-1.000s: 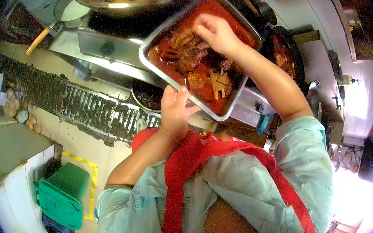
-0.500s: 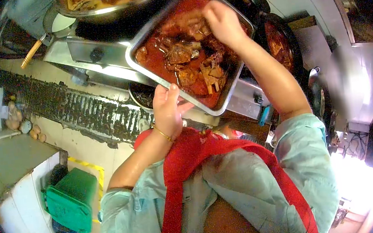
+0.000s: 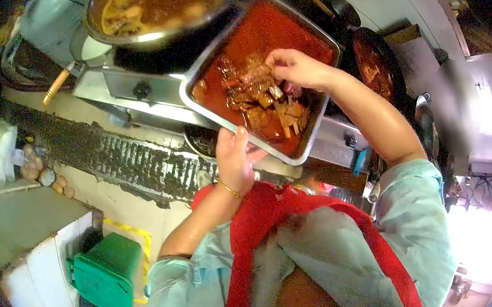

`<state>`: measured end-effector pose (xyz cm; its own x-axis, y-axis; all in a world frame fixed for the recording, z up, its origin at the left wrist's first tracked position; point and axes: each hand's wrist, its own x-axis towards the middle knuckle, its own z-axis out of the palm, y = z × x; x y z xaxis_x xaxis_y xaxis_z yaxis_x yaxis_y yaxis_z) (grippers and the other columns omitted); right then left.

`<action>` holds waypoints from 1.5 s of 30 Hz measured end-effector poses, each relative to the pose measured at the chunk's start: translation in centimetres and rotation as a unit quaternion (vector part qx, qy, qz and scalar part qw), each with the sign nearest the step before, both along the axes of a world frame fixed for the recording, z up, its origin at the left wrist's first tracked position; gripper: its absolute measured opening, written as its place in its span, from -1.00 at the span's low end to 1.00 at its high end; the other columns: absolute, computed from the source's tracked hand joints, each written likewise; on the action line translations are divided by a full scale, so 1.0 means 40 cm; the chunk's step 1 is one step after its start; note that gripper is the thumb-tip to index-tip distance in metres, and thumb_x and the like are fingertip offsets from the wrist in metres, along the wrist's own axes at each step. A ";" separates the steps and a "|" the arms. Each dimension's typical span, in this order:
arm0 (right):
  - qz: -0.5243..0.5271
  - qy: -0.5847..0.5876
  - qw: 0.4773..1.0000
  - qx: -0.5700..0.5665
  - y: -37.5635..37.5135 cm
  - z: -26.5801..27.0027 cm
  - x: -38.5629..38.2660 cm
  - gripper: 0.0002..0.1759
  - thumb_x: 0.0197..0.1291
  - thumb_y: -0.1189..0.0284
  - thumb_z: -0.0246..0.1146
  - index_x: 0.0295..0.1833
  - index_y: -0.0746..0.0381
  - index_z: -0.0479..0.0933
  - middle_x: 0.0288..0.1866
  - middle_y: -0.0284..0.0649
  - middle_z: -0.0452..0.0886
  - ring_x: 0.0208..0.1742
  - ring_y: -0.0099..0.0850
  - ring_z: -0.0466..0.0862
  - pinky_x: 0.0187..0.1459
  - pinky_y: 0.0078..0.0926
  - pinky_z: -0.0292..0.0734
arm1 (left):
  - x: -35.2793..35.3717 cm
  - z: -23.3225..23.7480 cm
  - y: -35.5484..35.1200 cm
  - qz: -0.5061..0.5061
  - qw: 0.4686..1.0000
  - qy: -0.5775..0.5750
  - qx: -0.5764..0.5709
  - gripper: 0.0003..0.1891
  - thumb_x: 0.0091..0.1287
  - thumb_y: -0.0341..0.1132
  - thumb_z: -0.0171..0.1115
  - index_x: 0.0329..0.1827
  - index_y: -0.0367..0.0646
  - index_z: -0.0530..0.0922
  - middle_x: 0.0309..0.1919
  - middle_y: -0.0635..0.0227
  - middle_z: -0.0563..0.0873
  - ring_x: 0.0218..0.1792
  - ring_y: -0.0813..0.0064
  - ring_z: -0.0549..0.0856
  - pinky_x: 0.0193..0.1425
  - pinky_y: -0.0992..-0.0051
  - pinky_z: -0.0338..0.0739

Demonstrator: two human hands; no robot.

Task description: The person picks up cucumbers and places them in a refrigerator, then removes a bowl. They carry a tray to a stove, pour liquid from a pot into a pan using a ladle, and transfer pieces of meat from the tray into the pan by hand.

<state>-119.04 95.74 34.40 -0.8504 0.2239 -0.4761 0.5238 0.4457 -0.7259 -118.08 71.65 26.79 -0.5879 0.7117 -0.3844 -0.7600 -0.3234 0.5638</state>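
A rectangular metal tray (image 3: pixel 208 116) is tilted in front of me, holding red oily sauce (image 3: pixel 279 22) and a heap of dark cooked bone-in meat (image 3: pixel 264 97). My left hand (image 3: pixel 236 162) grips the tray's near left edge, thumb over the rim and fingers underneath. Reaching over the tray from the right, my right hand (image 3: pixel 300 69) has its fingertips closed on a piece of meat (image 3: pixel 259 70) at the top of the heap. The fingertips partly cover that piece.
A large pan of brown broth (image 3: pixel 159 5) stands beyond the tray on the stove (image 3: pixel 129 85). A dark wok with red food (image 3: pixel 375 69) is at right. A wooden-handled ladle (image 3: pixel 59 87) juts out at left. Below are a floor grate (image 3: pixel 137 157) and a green bin (image 3: pixel 108 275).
My right hand has moved from the tray's far side down to the meat heap, which now sits closer together. My left hand keeps its hold; the whole view has shifted slightly.
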 end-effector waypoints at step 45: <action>-0.229 0.212 0.935 0.171 0.237 0.166 0.238 -0.82 0.18 0.49 0.24 -0.14 0.36 0.55 -0.33 -0.31 0.64 -0.34 -0.57 0.60 -0.24 -0.62 0.54 | 0.002 0.050 0.007 0.014 1.000 -0.005 -0.007 -0.83 0.45 -0.32 -0.05 0.02 -0.14 0.30 -0.10 0.28 0.57 -0.19 0.45 0.66 -0.30 0.40 0.76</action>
<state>-109.52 105.22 41.05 -0.7246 0.6875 0.0486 0.4131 0.4897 -0.7678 -117.98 71.94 28.79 -0.6033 0.6900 -0.4000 -0.7563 -0.3357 0.5616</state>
